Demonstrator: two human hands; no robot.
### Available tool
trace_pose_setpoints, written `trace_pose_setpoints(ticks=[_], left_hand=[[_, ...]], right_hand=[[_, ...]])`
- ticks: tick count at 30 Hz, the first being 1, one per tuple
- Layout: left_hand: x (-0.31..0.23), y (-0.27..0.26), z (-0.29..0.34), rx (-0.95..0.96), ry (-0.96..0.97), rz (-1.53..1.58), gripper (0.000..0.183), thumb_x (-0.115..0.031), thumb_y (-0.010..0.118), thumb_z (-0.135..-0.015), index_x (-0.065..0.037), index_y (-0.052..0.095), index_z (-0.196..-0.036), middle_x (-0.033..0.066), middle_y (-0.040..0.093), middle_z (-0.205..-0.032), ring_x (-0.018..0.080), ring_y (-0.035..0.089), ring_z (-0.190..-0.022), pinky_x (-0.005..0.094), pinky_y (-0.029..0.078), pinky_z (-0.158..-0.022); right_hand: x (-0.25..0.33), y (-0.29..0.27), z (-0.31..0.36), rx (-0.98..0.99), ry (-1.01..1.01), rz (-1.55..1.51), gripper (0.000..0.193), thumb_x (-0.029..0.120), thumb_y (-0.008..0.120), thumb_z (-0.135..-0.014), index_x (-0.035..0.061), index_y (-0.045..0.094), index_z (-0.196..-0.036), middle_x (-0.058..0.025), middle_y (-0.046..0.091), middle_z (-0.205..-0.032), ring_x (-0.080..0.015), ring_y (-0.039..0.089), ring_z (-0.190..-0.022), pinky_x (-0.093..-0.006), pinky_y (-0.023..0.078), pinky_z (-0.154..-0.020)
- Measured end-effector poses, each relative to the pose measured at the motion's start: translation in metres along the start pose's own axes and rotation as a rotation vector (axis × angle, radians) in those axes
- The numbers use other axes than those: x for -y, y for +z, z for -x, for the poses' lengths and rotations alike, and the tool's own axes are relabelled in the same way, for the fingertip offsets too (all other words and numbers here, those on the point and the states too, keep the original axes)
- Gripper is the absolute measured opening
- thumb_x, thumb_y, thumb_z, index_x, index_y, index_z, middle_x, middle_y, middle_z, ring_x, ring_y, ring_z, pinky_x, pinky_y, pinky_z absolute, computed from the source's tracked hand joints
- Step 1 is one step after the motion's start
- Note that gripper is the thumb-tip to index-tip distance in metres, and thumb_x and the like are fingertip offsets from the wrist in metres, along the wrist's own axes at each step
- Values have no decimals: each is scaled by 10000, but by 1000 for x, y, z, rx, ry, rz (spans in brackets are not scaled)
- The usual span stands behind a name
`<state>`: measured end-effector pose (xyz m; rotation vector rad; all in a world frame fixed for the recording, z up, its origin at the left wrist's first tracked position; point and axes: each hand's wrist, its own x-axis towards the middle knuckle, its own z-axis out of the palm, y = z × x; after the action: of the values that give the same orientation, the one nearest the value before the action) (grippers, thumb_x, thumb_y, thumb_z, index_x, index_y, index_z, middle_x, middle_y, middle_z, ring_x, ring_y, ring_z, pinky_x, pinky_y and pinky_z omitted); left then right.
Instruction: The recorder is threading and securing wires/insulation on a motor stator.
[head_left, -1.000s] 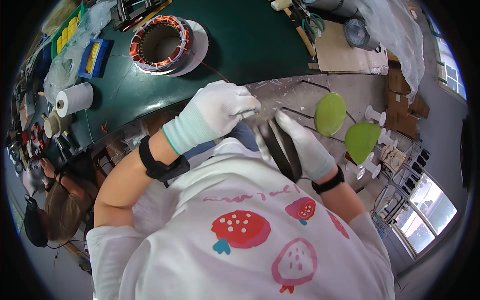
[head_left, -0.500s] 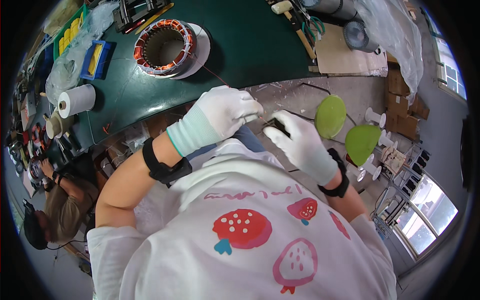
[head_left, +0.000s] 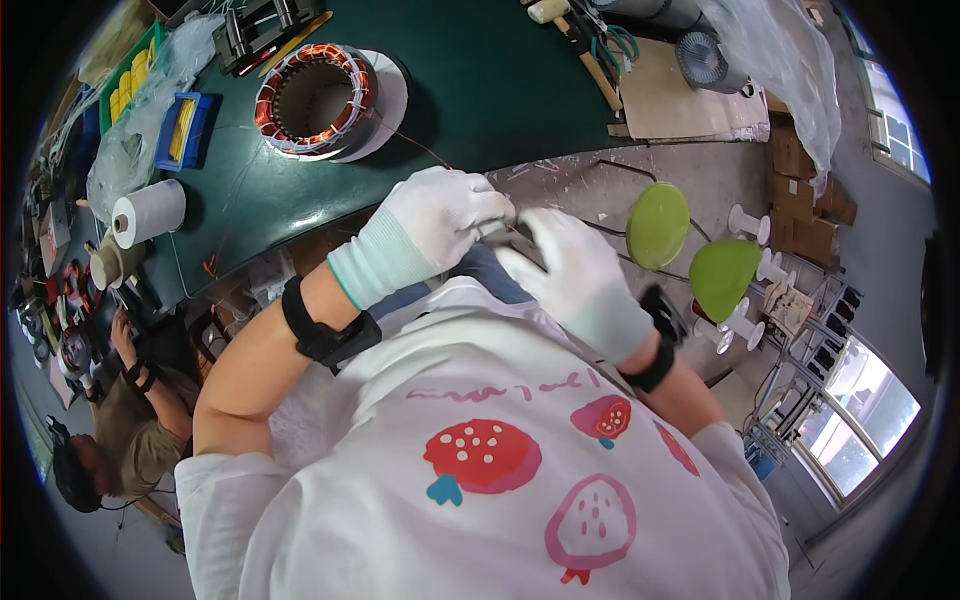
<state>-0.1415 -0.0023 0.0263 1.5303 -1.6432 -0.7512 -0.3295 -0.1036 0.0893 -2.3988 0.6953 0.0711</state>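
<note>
A motor stator (head_left: pixel 313 100) wound with copper coils and tied with white lacing stands on a white disc (head_left: pixel 390 105) on the green bench. From it a thin reddish lead wire (head_left: pixel 418 143) runs to my gloved left hand (head_left: pixel 445 215), whose fingers are pinched on it. The wire's end spans the small gap to my gloved right hand (head_left: pixel 570 265). Thumb and fingers of that hand close around a small dark tool (head_left: pixel 522 246), mostly covered by the glove, so its kind is unclear. Both hands are held beyond the bench's near edge, above my lap.
On the green bench (head_left: pixel 480 90) stand a white thread spool (head_left: pixel 150 213) and a blue bin (head_left: pixel 184 130). A mallet (head_left: pixel 549 11) and green-handled scissors (head_left: pixel 622 45) lie at the back. Green stools (head_left: pixel 658 225) stand to the right. Another person (head_left: pixel 140 420) works at far left.
My right hand has moved left, closer to my left hand, carrying the dark tool toward the wire. The left hand stays pinched on the wire. The view has shifted slightly.
</note>
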Motion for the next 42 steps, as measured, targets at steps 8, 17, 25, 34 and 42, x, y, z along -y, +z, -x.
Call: trace_pose_setpoints(ticks=[8, 17, 25, 34, 42], left_hand=[[2, 1, 4, -3, 0, 46, 236, 6, 644, -812, -99, 746, -998, 81, 701, -906, 311, 665, -836, 420, 529, -742], [-3, 0, 7, -62, 16, 44, 204, -16, 677, -821, -96, 746, -995, 84, 703, -938, 323, 665, -864, 419, 531, -762], [-5, -1, 8, -51, 6, 27, 147, -76, 710, -856, -110, 745, -994, 79, 704, -943, 313, 664, -870, 407, 530, -773], [-3, 2, 12, -53, -10, 35, 179, -68, 703, -844, -125, 748, -1007, 70, 705, -939, 307, 661, -861, 402, 532, -769], [-8, -4, 6, -18, -1, -1, 172, -42, 689, -827, -110, 737, -978, 73, 695, -924, 317, 655, -850, 407, 527, -768]], right_hand=[[-14, -18, 15, 178, 165, -310, 233, 235, 645, -991, 5, 640, -1025, -154, 681, -880, -305, 650, -747, -364, 501, -700], [-21, -20, 15, 487, 489, -1063, 307, 295, 489, -1102, 21, 627, -1077, -34, 665, -909, -112, 613, -788, -280, 503, -731], [-25, -13, 14, 572, 879, -1663, 478, 415, 398, -1121, 7, 631, -1213, -87, 691, -958, -164, 651, -788, -288, 549, -720], [-30, -14, 29, 639, 837, -1776, 459, 446, 438, -1098, 32, 635, -1115, -81, 664, -878, -170, 666, -766, -315, 569, -697], [-12, -1, 16, 442, 759, -1779, 410, 400, 490, -1099, 30, 633, -1200, -74, 698, -971, -174, 665, -814, -303, 556, -777]])
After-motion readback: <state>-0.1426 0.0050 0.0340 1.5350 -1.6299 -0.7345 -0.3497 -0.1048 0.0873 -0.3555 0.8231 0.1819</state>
